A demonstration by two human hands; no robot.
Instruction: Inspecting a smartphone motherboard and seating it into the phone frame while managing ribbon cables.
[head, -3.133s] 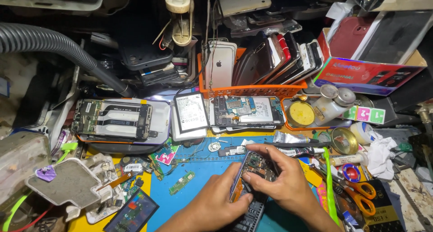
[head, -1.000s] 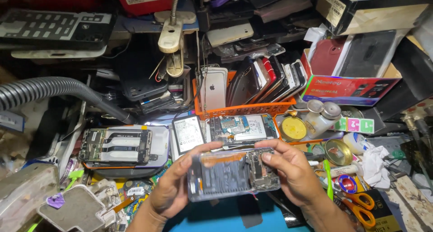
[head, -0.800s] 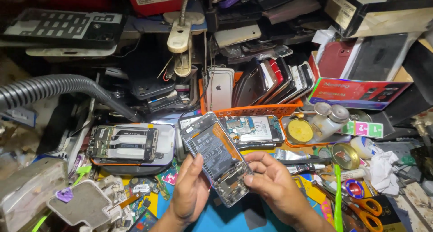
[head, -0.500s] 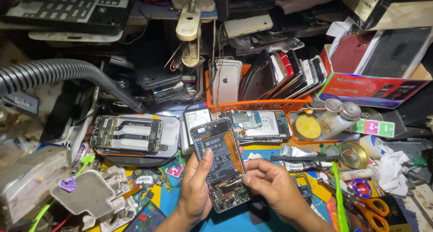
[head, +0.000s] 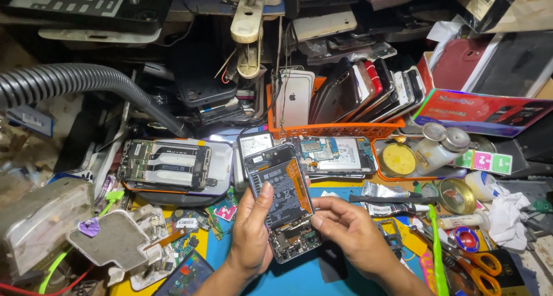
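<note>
Opened smartphone (head: 282,207), back cover off, battery and circuit boards exposed, held tilted above blue mat (head: 305,276), centre-front of bench. Left hand (head: 253,232) grips its left edge; thumb laid across battery. Right hand (head: 345,235) fingers curled narrow, tips pinching phone's lower right edge. Adjacent: second opened phone (head: 167,164) to left, well apart; orange basket (head: 334,129) w/ upright phones behind; grey corrugated hose (head: 75,83) upper left; orange-handled scissors (head: 481,267) to right, near the green plastic tool (head: 436,244).
</note>
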